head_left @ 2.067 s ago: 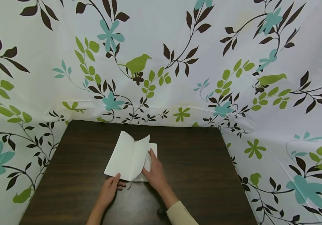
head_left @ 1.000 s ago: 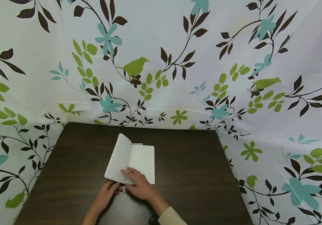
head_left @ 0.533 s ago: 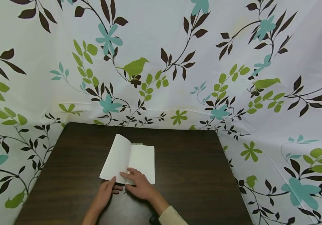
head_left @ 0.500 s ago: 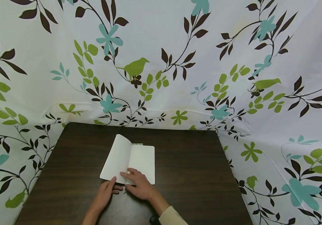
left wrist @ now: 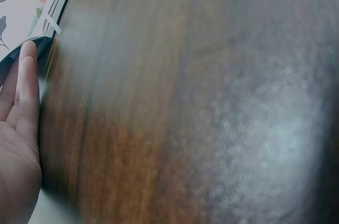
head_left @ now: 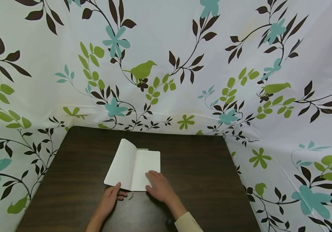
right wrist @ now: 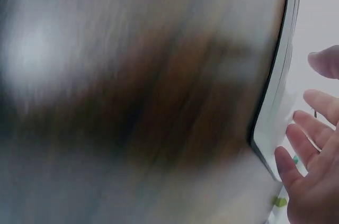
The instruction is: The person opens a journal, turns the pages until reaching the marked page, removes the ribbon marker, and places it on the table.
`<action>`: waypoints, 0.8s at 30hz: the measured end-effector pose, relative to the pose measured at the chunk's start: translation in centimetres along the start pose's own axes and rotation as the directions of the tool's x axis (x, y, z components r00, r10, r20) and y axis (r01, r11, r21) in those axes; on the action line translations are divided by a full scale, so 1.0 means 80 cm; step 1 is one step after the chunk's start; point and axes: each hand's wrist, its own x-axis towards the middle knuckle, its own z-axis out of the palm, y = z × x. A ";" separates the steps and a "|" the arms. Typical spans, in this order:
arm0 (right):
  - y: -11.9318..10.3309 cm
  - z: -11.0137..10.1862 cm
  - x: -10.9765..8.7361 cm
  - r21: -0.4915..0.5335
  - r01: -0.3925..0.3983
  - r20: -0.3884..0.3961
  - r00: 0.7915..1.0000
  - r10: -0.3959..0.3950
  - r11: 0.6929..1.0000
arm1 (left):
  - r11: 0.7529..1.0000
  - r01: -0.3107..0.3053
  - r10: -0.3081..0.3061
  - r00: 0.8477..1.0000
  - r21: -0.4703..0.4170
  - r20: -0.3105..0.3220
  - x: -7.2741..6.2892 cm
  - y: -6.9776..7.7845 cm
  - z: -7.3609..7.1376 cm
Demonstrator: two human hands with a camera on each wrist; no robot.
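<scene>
An open notebook (head_left: 121, 164) with a dark cover lies on the dark wooden table, its left side tilted up from the tabletop. My left hand (head_left: 108, 199) holds that side at its lower edge, thumb on the page and fingers beneath the cover. In the left wrist view, the fingers (left wrist: 26, 91) show under the dark cover. Over the lower right of the faintly lined right page is my right hand (head_left: 163, 190), its fingers spread and relaxed. The right wrist view has these fingers (right wrist: 312, 134) beside the page edges. A thin ribbon bookmark (head_left: 131, 195) hangs from the spine's bottom.
The wooden table (head_left: 203, 180) extends around the notebook on all sides. Behind it hangs a white cloth (head_left: 169, 32) printed with leaves, flowers and birds. A small dark object (head_left: 170, 224) is by the right sleeve. A pale strip (head_left: 142, 149) peeks out above the notebook.
My right hand turned a page to the left, pressed near the spine, then slid right across the right page. My left hand stays at the lower left edge, that side now lower.
</scene>
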 end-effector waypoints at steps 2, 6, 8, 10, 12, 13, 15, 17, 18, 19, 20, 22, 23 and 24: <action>0.004 -0.002 -0.002 -0.042 -0.022 0.020 1.000 0.023 0.999 | 1.000 0.004 -0.004 1.000 -0.002 0.004 0.000 -0.001 0.000; 0.006 -0.006 -0.003 -0.082 -0.032 0.054 0.998 0.036 0.996 | 1.000 0.006 -0.006 1.000 -0.020 -0.002 0.001 -0.002 0.001; 0.006 -0.008 -0.002 -0.097 -0.020 0.058 0.998 0.025 0.995 | 0.999 0.008 -0.008 1.000 -0.034 -0.003 0.001 -0.003 0.001; 0.006 -0.009 -0.001 -0.105 -0.010 0.060 0.998 0.016 0.994 | 0.999 0.004 -0.004 1.000 -0.045 -0.002 0.002 -0.004 0.000; 0.006 -0.010 -0.001 -0.114 -0.006 0.066 0.998 0.013 0.993 | 0.999 0.001 0.000 1.000 -0.053 0.008 0.001 -0.003 -0.001; 0.006 -0.011 -0.001 -0.114 -0.006 0.070 0.997 0.014 0.993 | 0.999 -0.001 0.002 1.000 -0.053 0.008 0.001 -0.003 -0.001; 0.005 -0.013 -0.001 -0.112 -0.010 0.078 0.997 0.019 0.994 | 0.998 -0.008 0.009 1.000 -0.057 0.009 0.001 -0.003 -0.001; 0.004 -0.014 0.000 -0.101 -0.021 0.091 0.995 0.030 0.995 | 0.998 -0.006 0.007 1.000 -0.055 0.010 0.001 -0.003 -0.001; 0.003 -0.014 0.000 -0.099 -0.023 0.095 0.995 0.032 0.995 | 0.998 -0.007 0.008 1.000 -0.057 0.011 0.001 -0.003 -0.001; 0.003 -0.014 0.000 -0.098 -0.024 0.100 0.994 0.034 0.995 | 0.998 -0.007 0.008 1.000 -0.061 0.010 0.001 -0.003 -0.001; 0.003 -0.014 0.000 -0.101 -0.025 0.105 0.994 0.035 0.995 | 0.998 -0.005 0.006 1.000 -0.064 0.011 0.001 -0.003 -0.002; 0.004 -0.014 -0.001 -0.101 -0.025 0.115 0.993 0.037 0.995 | 0.998 -0.001 0.002 1.000 -0.063 0.012 0.001 -0.003 -0.001; 0.004 -0.014 -0.001 -0.104 -0.024 0.118 0.992 0.036 0.994 | 0.998 -0.009 0.010 1.000 -0.060 0.013 0.001 -0.003 -0.001; 0.005 -0.014 -0.001 -0.105 -0.023 0.122 0.992 0.036 0.994 | 0.998 -0.009 0.010 1.000 -0.059 0.013 0.001 -0.003 -0.001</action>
